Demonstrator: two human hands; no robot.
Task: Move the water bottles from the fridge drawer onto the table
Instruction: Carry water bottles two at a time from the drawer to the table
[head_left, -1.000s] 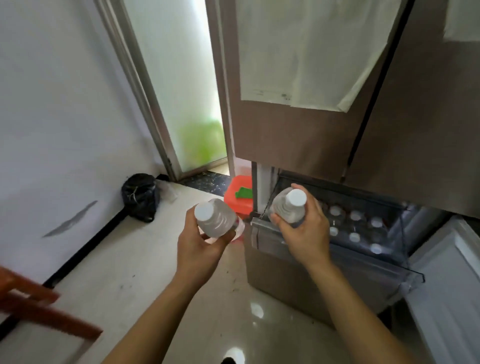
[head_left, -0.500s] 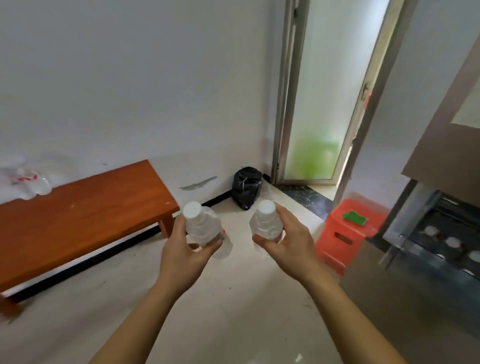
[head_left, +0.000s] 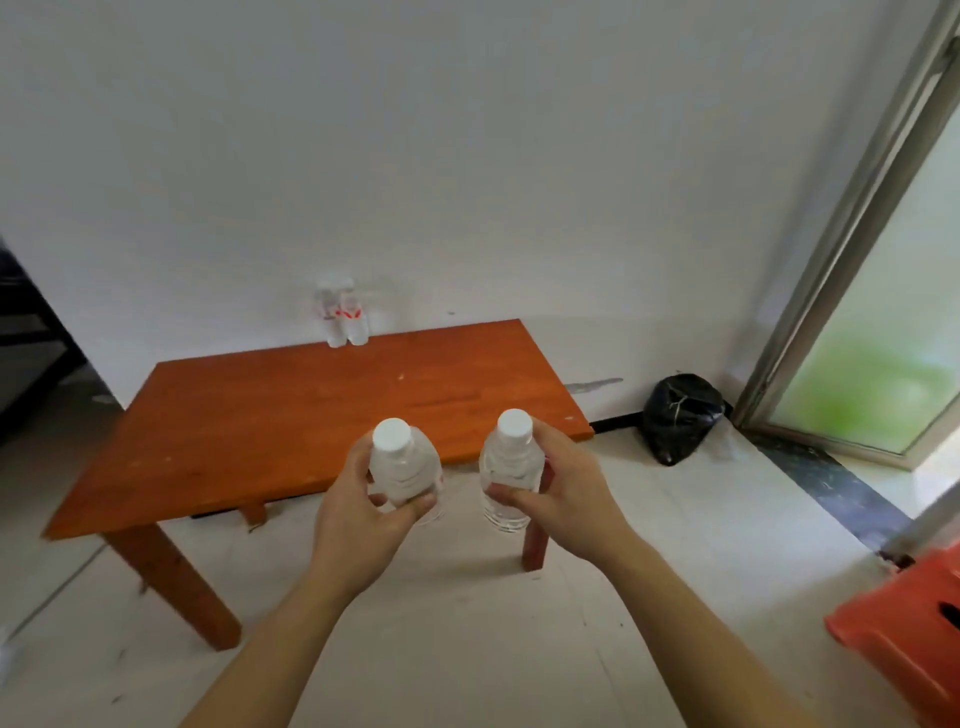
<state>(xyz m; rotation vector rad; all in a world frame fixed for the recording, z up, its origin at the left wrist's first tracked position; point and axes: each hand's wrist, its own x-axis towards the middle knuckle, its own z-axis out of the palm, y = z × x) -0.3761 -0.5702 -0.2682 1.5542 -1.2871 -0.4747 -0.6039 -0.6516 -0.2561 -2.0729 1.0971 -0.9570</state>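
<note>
Your left hand (head_left: 358, 514) is gripping the left bottle (head_left: 402, 467) round the body, fingers and thumb curled on it, cap up. Your right hand (head_left: 566, 499) is doing the same on the right bottle (head_left: 509, 467). The hands are staying apart, one bottle each. My read is that you're doubling up to halve the trips.

Both bottles are riding upright at frame centre, side by side, near each other but not touching. Holding them upright means they're going down base first with no re-grip.

They're hanging in the air at the near edge of the table (head_left: 291, 415), not on it yet. Their bases are showing below the edge line, so I'm reading you as short of the top.

The back bottles (head_left: 344, 314) are standing upright at the table's far edge by the wall, upper centre. It looks like two, but it's blurred. Parking them deep is probably leaving the near surface open for set-downs.

The fridge drawer isn't showing in this view. The bag (head_left: 678, 415) is sitting on the floor right of the table, and the stool (head_left: 904, 639) is poking in at lower right.

I'm calling this mid-carry. The next move is needing a reach forward over the edge, then a straight lowering.
</note>
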